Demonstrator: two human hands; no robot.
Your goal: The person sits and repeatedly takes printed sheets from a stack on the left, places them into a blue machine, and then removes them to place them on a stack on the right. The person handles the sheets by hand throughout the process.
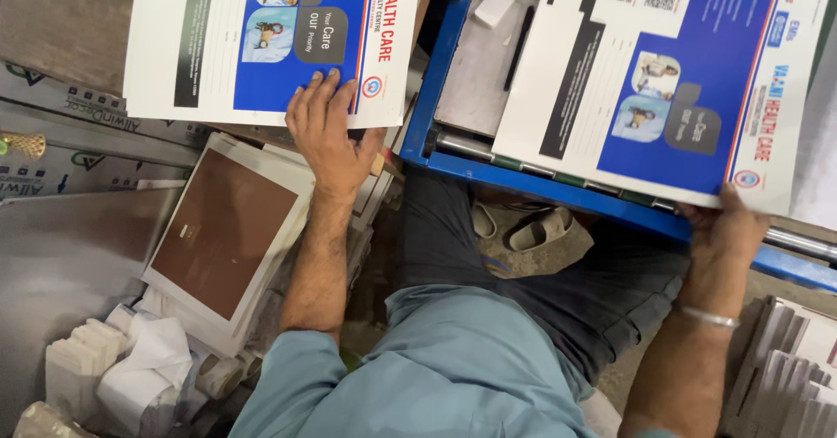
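My left hand (327, 133) rests flat on the near edge of a printed sheet (261, 41), white with a blue panel and small photos, lying on a stack at the upper left. My right hand (728, 229) grips the near corner of a second, similar printed sheet (663, 81) that lies over the blue metal machine frame (558, 190). A thin bangle sits on my right wrist. My legs in dark trousers and a light blue shirt fill the lower middle.
A stack of white boards topped by a brown panel (222, 233) lies at the left. Crumpled white cloth and white blocks (131, 373) sit at the lower left. Sandals (523, 224) lie on the floor under the frame. Grey stacked sheets (785, 368) stand at the lower right.
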